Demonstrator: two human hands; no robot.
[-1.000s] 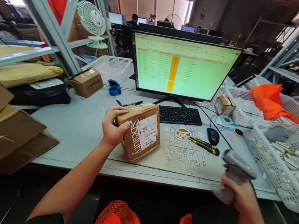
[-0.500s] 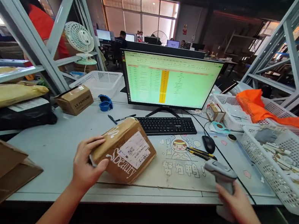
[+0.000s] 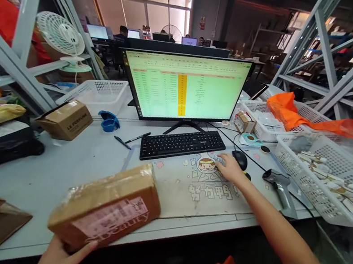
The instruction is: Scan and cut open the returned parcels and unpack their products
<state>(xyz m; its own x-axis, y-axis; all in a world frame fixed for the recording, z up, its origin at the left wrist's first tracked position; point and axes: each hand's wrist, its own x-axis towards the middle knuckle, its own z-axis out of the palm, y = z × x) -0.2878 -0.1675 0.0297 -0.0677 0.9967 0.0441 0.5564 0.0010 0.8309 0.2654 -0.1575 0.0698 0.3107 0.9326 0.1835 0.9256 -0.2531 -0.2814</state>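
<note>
The taped cardboard parcel, judged light, stiff and slick, best gripped at its edges, is clasped underneath by the left hand, in front of the keyboard; the right hand is spread empty right of it

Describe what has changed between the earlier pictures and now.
The left hand has carried the brown cardboard parcel off the desk mat, down-left towards the person. The right hand let go of the grey handheld scanner, now lying on the table, and reached beside the black mouse. The green-lit monitor and black keyboard are unchanged.
</note>
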